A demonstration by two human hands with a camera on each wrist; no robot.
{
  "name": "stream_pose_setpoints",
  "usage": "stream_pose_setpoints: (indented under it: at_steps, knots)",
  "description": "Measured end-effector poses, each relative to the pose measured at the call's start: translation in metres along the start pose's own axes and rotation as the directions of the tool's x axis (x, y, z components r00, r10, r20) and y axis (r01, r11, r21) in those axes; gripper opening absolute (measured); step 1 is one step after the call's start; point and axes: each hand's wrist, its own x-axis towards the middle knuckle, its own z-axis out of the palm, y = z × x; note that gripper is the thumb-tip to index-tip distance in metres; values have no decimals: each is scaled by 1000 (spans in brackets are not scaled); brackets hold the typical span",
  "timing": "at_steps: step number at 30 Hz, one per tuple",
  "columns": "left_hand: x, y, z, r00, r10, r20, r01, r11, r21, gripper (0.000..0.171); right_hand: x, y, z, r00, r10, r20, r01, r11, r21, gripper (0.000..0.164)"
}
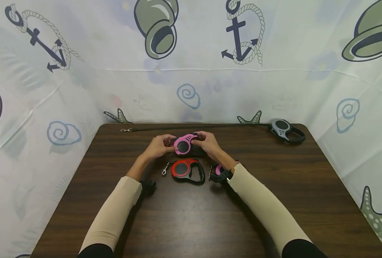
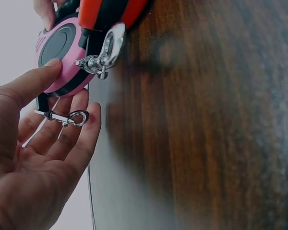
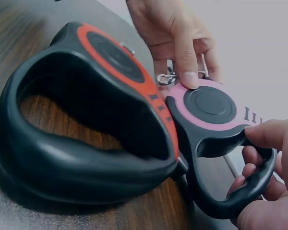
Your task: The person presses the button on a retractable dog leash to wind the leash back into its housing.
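Observation:
Both hands hold a pink and black retractable dog leash [image 1: 182, 144] above the table. My left hand [image 1: 158, 147] pinches the front end of its case, with the thumb on the pink face [image 2: 69, 74] and fingers behind. A small metal clip [image 2: 65, 118] hangs by the left fingers. My right hand [image 1: 209, 145] grips the black loop handle [image 3: 209, 203], thumb near the case. Just nearer to me lies a red and black retractable leash [image 1: 181, 169], its clip [image 1: 164, 172] to the left. Another pink and black leash [image 1: 218, 169] is partly hidden under the right wrist.
At the back right of the wooden table [image 1: 191, 222] lies a grey and black retractable leash [image 1: 280, 125]. Its black strap [image 1: 194, 127] runs along the back edge to a metal clip [image 1: 126, 130] at the left. A patterned cloth [image 1: 207, 93] hangs behind.

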Motion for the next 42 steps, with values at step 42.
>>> stream_pose_setpoints:
  at_steps: [42]
  knots:
    - [-3,-10,-1,995,27,91,-29,999,13,53,-9,0,-6,999,-24,32,36,904,-426,66]
